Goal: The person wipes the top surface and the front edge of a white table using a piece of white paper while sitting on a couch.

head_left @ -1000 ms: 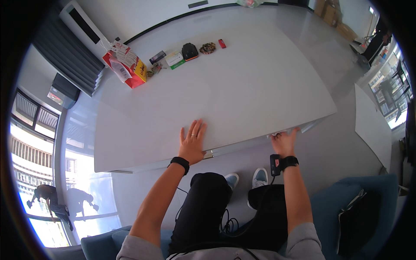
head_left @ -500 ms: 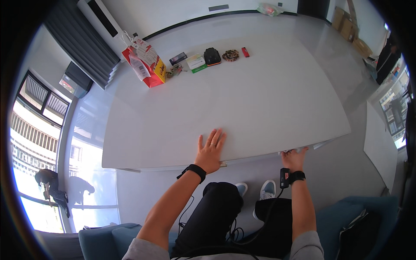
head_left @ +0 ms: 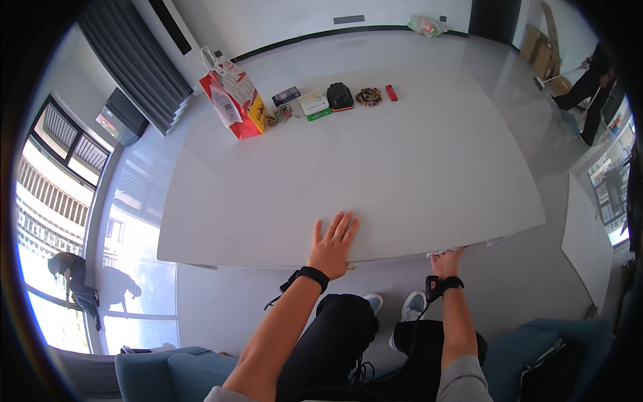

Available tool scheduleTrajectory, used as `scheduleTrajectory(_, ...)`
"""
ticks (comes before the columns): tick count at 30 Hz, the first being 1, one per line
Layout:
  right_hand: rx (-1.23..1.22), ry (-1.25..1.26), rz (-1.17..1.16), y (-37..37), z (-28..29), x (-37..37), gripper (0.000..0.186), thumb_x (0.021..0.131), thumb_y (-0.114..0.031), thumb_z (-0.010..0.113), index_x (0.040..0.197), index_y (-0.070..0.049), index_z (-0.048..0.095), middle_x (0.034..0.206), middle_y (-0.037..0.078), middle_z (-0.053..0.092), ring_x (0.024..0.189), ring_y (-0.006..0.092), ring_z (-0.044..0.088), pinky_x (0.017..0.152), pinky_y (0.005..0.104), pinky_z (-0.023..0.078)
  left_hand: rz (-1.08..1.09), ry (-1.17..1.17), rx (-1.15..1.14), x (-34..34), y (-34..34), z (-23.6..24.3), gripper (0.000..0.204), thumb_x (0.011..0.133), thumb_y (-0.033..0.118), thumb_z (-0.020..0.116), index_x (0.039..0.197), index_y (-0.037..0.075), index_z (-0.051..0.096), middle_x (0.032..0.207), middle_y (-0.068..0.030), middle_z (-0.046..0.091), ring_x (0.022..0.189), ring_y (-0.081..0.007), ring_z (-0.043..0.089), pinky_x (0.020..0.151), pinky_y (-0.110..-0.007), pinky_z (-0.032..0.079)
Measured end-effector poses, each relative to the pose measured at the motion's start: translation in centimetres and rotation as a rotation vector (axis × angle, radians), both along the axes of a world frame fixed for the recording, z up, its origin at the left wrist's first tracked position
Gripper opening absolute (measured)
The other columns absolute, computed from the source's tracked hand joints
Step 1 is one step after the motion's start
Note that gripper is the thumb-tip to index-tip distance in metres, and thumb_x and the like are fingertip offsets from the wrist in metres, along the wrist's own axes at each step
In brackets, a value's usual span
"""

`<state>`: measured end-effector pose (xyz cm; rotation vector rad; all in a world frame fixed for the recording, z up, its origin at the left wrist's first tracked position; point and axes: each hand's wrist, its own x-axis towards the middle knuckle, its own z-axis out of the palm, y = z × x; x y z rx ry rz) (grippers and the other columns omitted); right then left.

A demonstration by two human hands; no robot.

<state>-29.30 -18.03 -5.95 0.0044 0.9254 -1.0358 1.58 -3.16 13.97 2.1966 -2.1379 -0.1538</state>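
Observation:
My left hand lies open on the white table top at its near edge, fingers spread. My right hand is at that edge further right, fingers curled round something white and crumpled, too small to make out, just under the rim. Along the far side stand a red-and-yellow paper bag, a dark slim box, small tangled items, a white-and-green box, a black case, a beaded coil and a small red object.
A person bends by the windows at left; another person holds a long-handled tool at right. Blue seats flank my legs. A white board leans at right, cartons stand behind, and a plastic bag lies by the back wall.
The view has shifted, so the table items sit lower and further right. Both hands remain at the near edge. The person at right shows more fully, legs apart, with the long tool visible.

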Motion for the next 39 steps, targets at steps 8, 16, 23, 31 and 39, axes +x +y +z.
scheduleTrajectory(8,-0.031,-0.068,0.101,0.8,1.2,0.1,0.113,0.072,-0.088,0.035,0.149,-0.007,0.017,0.154,0.003,0.021,0.140,0.0207,0.020,0.114,0.0375,0.013,0.011,0.037,-0.012,0.1,-0.1,-0.4,0.083,0.072,0.000,0.055,0.147,0.017,0.026,0.154,-0.0036,0.021,0.143,-0.0210,0.020,0.111,-0.059,0.016)
scheduleTrajectory(16,-0.003,-0.067,0.181,3.1,6.9,0.1,0.101,0.080,-0.082,0.031,0.146,-0.006,0.025,0.149,0.005,0.029,0.142,0.0234,0.017,0.115,0.0412,0.013,0.072,0.021,0.069,-0.8,-0.2,0.7,0.088,0.070,0.002,0.058,0.148,0.021,0.022,0.156,-0.0073,0.014,0.144,-0.0318,0.012,0.108,-0.067,0.012)
scheduleTrajectory(23,-0.129,-0.215,0.180,3.8,10.0,0.4,0.089,0.086,-0.076,0.027,0.141,-0.006,0.034,0.140,0.005,0.038,0.128,0.0266,0.036,0.110,0.0460,0.025,0.111,-0.044,0.081,-0.5,-0.3,0.0,0.095,0.068,0.010,0.064,0.149,0.027,0.018,0.155,-0.0198,0.008,0.144,-0.0376,0.009,0.105,-0.071,0.012)
scheduleTrajectory(31,-0.158,-0.198,0.248,3.6,10.5,1.0,0.103,0.079,-0.083,0.031,0.148,-0.007,0.020,0.151,0.005,0.021,0.132,0.0419,0.025,0.111,0.0530,0.021,0.105,-0.067,0.146,-0.7,-0.4,0.7,0.104,0.069,0.025,0.078,0.150,0.025,0.013,0.156,-0.0196,0.002,0.144,-0.0382,0.003,0.105,-0.070,0.012)
scheduleTrajectory(39,0.050,-0.327,0.065,2.9,6.0,2.7,0.109,0.078,-0.083,0.032,0.150,-0.011,-0.007,0.157,0.007,-0.003,0.142,0.0446,-0.003,0.111,0.0604,0.008,0.091,-0.050,0.154,-0.6,-0.2,0.9,0.098,0.069,0.013,0.068,0.150,0.023,0.014,0.155,-0.0208,0.005,0.144,-0.0387,0.007,0.104,-0.071,0.013)
